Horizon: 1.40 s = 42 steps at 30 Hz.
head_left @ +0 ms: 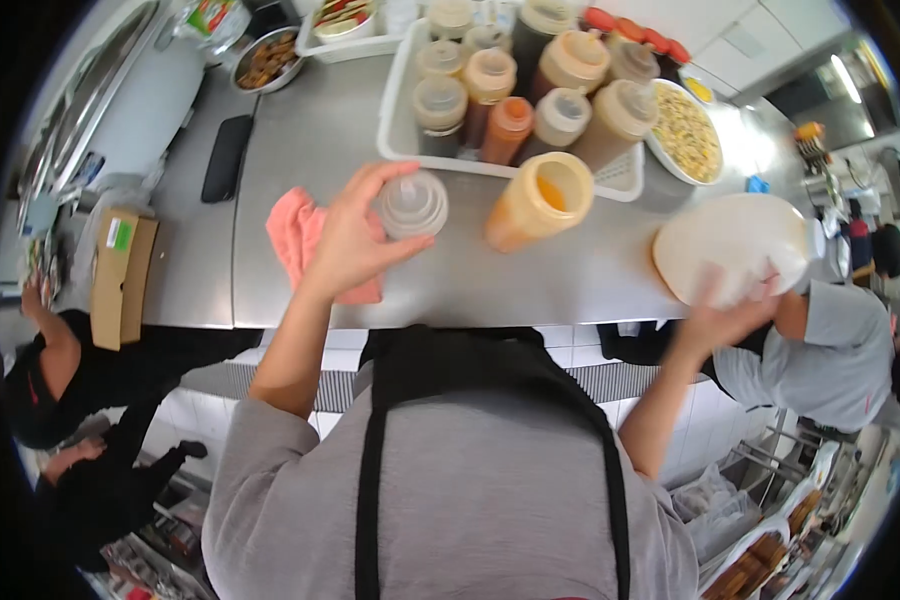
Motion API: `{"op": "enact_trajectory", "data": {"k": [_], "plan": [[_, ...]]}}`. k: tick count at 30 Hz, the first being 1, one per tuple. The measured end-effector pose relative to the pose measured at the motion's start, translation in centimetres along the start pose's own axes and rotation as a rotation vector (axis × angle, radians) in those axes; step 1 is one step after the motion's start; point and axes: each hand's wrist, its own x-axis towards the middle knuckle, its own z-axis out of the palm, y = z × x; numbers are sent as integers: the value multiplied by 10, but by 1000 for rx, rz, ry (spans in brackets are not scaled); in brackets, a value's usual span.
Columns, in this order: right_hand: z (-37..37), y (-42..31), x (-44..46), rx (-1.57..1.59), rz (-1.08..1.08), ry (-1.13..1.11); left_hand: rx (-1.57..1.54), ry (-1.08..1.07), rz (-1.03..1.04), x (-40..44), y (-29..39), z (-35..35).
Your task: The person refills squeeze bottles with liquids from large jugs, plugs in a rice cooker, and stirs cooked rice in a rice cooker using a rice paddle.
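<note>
My left hand [352, 240] is closed around a clear plastic squeeze-bottle lid [413, 206], thumb and fingers on its sides. Beneath that wrist lies a pink cloth [295, 240]. To the right of the lid stands a squeeze bottle [515, 215] without its top, with orange sauce visible through its mouth. Over at the right, my right hand [727, 320] is smeared by motion against the near side of a large whitish plastic jug [725, 245]. Whether those fingers grip the jug cannot be made out.
A white basket [398, 110] of several capped sauce bottles stands at the back. Beside it is an oval dish [688, 135] of chopped food. A black phone-like object [227, 158], a metal bowl [267, 62] and a cardboard box [120, 275] lie leftward. Other people stand on both sides.
</note>
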Motion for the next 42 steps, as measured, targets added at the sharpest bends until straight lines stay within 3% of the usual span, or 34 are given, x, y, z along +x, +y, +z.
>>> {"op": "enact_trajectory", "data": {"k": [1, 2, 3, 5, 7, 9, 10, 11, 13, 15, 16, 17, 19, 20, 22, 27, 30, 31, 33, 34, 36, 37, 39, 40, 42], "plan": [[-6, 25, 9, 271, 156, 155, 16, 0, -22, -16, -12, 5], [-19, 46, 16, 33, 293, 182, -40, -3, -163, -32, -26, 15], [-26, 89, 21, -113, 250, 185, -101, -2, -300, -45, -36, 25], [-24, 147, 29, -262, 194, 199, 5, -34, -242, -47, -46, 47], [-16, 169, 45, 222, 453, 70, 96, -70, -150, -46, -56, 64], [-9, 194, 42, 559, 752, 10, 152, -59, -189, -47, -67, 71], [0, 195, 36, 487, 594, 57, 217, -2, -123, -46, -66, 67], [7, 177, 37, 542, 618, 125, 276, 56, -56, -45, -62, 60], [7, 152, 35, 584, 532, 119, 172, 196, -120, -36, -36, 40], [5, 122, 41, 521, 432, 35, 256, 306, 103, -12, -18, 16], [2, 107, 53, 527, 381, -36, 243, 314, 119, 3, -3, 6], [-3, 93, 67, 526, 370, -26, 224, 352, 286, 21, 15, -2], [-12, 57, 94, 94, -350, -265, 215, 362, 571, 56, 48, -15], [-17, 32, 101, 101, -356, -261, 220, 333, 690, 74, 64, -15], [-29, -13, 112, 140, -251, -512, 259, 202, 900, 112, 88, -2], [-44, -59, 125, 133, -332, -641, 254, 0, 1279, 170, 108, 34], [-47, -76, 122, 190, -259, -677, 199, 0, 1326, 179, 97, 37], [-48, -82, 121, 192, -260, -681, 200, 0, 1321, 176, 94, 39], [-51, -92, 121, 73, -289, -629, 199, 20, 940, 165, 92, 44], [-51, -94, 124, 69, -289, -630, 195, 21, 942, 161, 108, 37], [-50, -97, 129, 11, -402, -650, 538, -513, 160, 152, 148, 13], [-51, -100, 131, 7, -400, -656, 532, -517, 160, 150, 138, 17], [-50, -109, 136, 30, -363, -768, -237, -154, 404, 146, 107, 26], [-49, -109, 138, 28, -367, -766, -238, -151, 407, 142, 100, 29], [-46, -109, 142, 42, -369, -785, -965, -492, 393, 132, 92, 30]]}}
